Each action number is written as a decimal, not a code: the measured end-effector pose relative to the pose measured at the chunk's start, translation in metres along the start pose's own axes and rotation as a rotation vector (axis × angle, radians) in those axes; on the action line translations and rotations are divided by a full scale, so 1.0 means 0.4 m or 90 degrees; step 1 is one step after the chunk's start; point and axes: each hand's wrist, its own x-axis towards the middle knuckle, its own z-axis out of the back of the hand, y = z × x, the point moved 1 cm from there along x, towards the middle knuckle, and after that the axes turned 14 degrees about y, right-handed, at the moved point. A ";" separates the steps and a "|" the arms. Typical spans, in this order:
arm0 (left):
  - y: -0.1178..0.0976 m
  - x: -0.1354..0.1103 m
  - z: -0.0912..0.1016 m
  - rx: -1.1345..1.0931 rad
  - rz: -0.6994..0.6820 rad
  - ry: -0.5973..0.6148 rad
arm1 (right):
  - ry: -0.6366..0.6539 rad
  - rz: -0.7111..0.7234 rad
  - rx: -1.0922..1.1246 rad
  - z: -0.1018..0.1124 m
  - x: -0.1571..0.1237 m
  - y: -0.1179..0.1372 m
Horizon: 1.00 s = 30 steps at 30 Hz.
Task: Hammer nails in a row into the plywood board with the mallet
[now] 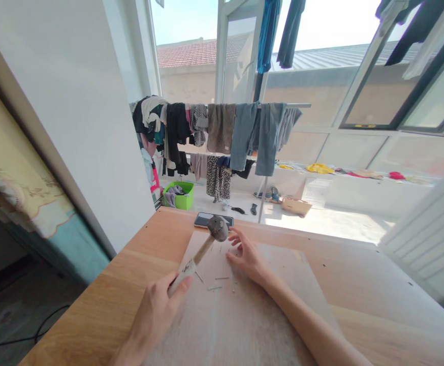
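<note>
The left hand (157, 305) grips a grey-headed, wooden-handled hammer (203, 249) raised above a pale, flat board (271, 315). The right hand (251, 258) curves, thumb and fingers parted, near thin silvery nails (222, 278) on it. Beyond, I spot a white tag (227, 149) on brown hanging cloth (221, 127), too small to read.
</note>
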 end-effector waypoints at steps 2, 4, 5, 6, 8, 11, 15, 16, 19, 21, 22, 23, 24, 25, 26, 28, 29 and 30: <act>-0.003 -0.003 -0.003 -0.001 0.001 0.017 | 0.006 -0.016 -0.010 0.004 -0.002 0.007; -0.006 -0.006 -0.005 0.011 0.004 0.018 | 0.014 -0.028 -0.017 0.008 -0.004 0.015; -0.007 -0.007 -0.006 0.019 0.007 0.016 | 0.016 -0.033 -0.019 0.009 -0.005 0.018; -0.008 -0.008 -0.007 0.027 0.011 0.015 | 0.018 -0.037 -0.020 0.010 -0.005 0.021; -0.010 -0.009 -0.007 0.034 0.011 0.016 | 0.021 -0.042 -0.018 0.011 -0.005 0.025; -0.013 -0.007 -0.009 0.036 0.007 0.033 | 0.022 -0.045 -0.012 0.010 -0.004 0.022; -0.019 -0.002 -0.012 0.051 0.017 0.055 | 0.018 -0.048 -0.005 0.011 -0.003 0.011; -0.020 -0.001 -0.011 0.056 0.020 0.057 | 0.017 -0.047 -0.004 0.011 -0.003 0.009; -0.022 0.000 -0.009 0.075 0.018 0.060 | 0.012 -0.043 -0.002 0.010 -0.002 0.004; -0.022 0.001 -0.009 0.090 0.011 0.055 | 0.010 -0.039 -0.001 0.009 -0.001 0.003; -0.022 0.000 -0.009 0.097 0.008 0.051 | 0.009 -0.037 0.000 0.009 -0.001 0.002; -0.022 0.000 -0.010 0.106 0.006 0.044 | 0.008 -0.036 0.000 0.008 -0.001 0.002; -0.022 0.000 -0.011 0.114 0.006 0.037 | 0.007 -0.036 0.000 0.008 -0.002 0.002; -0.023 0.001 -0.013 0.122 0.006 0.031 | 0.006 -0.037 0.000 0.009 -0.002 0.003; -0.023 0.001 -0.015 0.129 0.007 0.028 | 0.005 -0.038 -0.001 0.010 -0.002 0.004; -0.025 0.002 -0.019 0.137 0.011 0.034 | 0.006 -0.042 -0.004 0.012 -0.004 0.007; -0.026 0.002 -0.021 0.137 0.011 0.038 | 0.007 -0.044 -0.006 0.013 -0.005 0.010; -0.027 0.002 -0.022 0.136 0.011 0.043 | 0.008 -0.046 -0.008 0.014 -0.005 0.013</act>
